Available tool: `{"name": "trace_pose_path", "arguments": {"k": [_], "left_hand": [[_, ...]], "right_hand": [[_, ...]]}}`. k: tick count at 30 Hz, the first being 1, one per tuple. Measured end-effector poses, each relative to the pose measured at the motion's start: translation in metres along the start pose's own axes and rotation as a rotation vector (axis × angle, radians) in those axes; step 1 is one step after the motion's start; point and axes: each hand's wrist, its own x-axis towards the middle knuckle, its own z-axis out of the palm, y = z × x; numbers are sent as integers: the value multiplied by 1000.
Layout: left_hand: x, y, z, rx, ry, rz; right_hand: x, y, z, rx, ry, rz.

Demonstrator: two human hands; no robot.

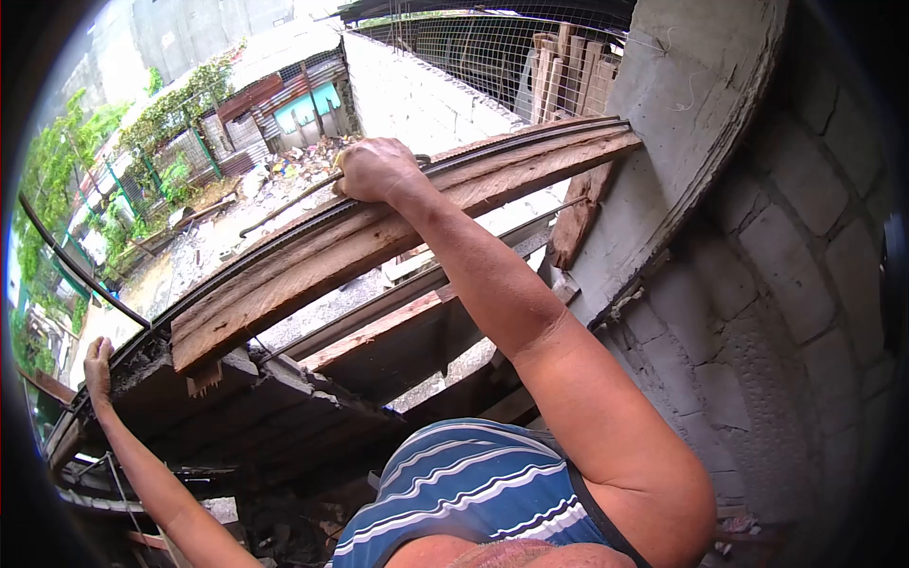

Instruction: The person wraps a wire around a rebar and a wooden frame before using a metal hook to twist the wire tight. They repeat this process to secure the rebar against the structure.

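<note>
My right hand (pixel 377 170) reaches up and closes over a thin steel bar (pixel 530 142) that runs along the top edge of a long rough wooden plank (pixel 312 270). The plank slants from the concrete column (pixel 682 114) at the upper right down to the left. My left hand (pixel 97 364) is stretched out to the plank's lower left end, fingers curled over the dark steel bars and the crumbly concrete edge (pixel 142 364) there. A second loose rod (pixel 284 204) sticks out behind the plank near my right hand.
A grey block wall (pixel 795 284) stands close on the right. More timber formwork (pixel 388 346) and open gaps lie below the plank. Beyond are a rubble-strewn yard (pixel 227 227), a white block wall (pixel 417 95), stacked boards (pixel 568 71) and greenery.
</note>
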Motion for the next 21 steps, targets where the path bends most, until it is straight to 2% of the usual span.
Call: {"name": "trace_pose_path", "arguments": {"k": [10,16,18,21], "left_hand": [[0,1,0,-14,-4,-10],[-3,7,-1,30,-18,-8],[-4,8,-1,32,-16,-7],[-7,10,3,-2,44,6]], "right_hand": [[-1,0,1,9,24,-15],[-4,-3,-8,9,-59,13],[-1,-1,-1,-3,17,-12],[0,1,2,-1,20,-13]]}}
